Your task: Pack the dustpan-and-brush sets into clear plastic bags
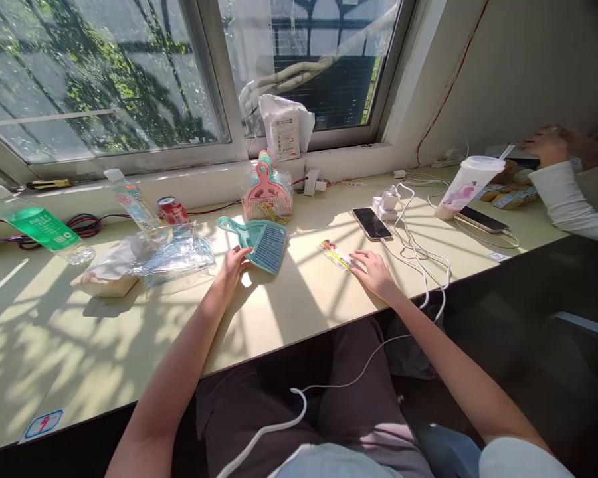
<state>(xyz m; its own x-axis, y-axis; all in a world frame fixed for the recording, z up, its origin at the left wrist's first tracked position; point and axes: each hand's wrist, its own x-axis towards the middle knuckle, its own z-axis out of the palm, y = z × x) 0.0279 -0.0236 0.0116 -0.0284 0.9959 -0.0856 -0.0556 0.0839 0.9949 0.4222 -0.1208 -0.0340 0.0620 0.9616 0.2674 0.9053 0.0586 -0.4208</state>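
Head view. Left hand [229, 267]: thumb and fingertips grasping the near-left edge of a green dustpan [249, 232], flat or nearly flat on the bench [299, 305]; firmness of grip not clear. Dark bristles [270, 245] visible just right of the left fingers; clipped into the pan or only lying there, cannot tell.

Right hand [373, 273]: fingers relaxed and outstretched, tips touching the near-right end of a yellow label card [333, 254]; no firm hold apparent. Card flat, in the span between both sets of fingers.

Beyond the left fingers, and a little to their right: pink dustpan set [265, 192], upright in clear wrapping, similar yellow label inside. Left of the left fingers: crumpled plastic wrapper [174, 257], against a tissue pack [104, 275]; behind it, a red can [173, 211]. Just beyond the right fingers: black phone [372, 224], cable plugged in. Well to their right: white cup [466, 186] and, farther off, a co-worker's hand [548, 146].

Progress, as judged: green dustpan out of any wrapping, card loose from it; that part apparently done. Left over: pink dustpan set unopened, plastic wrapper and card not cleared away.
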